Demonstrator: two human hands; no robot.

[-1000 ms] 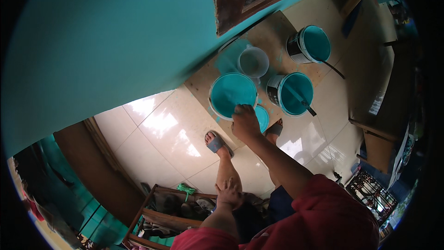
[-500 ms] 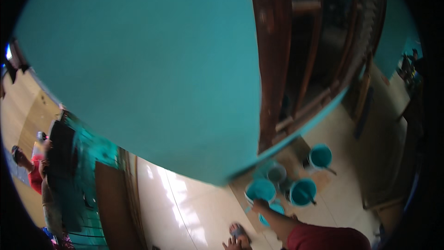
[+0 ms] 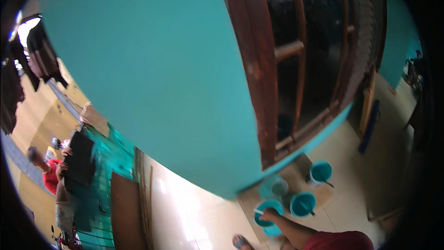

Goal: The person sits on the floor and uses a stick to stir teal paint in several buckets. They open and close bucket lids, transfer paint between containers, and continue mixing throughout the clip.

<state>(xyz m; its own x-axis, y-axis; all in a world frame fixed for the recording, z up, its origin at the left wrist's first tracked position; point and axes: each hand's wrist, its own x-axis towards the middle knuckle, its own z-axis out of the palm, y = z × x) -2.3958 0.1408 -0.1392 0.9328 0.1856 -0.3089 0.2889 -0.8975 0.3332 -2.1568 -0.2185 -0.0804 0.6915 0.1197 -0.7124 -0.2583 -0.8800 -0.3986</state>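
Note:
My right hand (image 3: 270, 215), on a forearm with a dark red sleeve, hangs over a bucket of teal paint (image 3: 270, 201). Its fingers are closed around a thin white handle (image 3: 259, 211) that sticks out to the left across the bucket; whatever lies at the other end is hidden. Just right of the hand stands a second teal bucket (image 3: 303, 203) with a stick-like tool in it. Under my wrist part of another teal container (image 3: 272, 231) shows. My left hand is out of the picture.
Behind the buckets rises a teal wall (image 3: 152, 78) with a brown wooden window (image 3: 263, 102). A third bucket (image 3: 321, 171) and a small greyish container (image 3: 279, 186) stand on a brown sheet. My sandalled foot (image 3: 241, 241) is near. Far left, a person in red (image 3: 52, 176) holds a dark panel.
My left hand has dropped out of view. My right hand remains at the paint bucket, where the white handle now shows. The view has shifted, bringing more of the window in.

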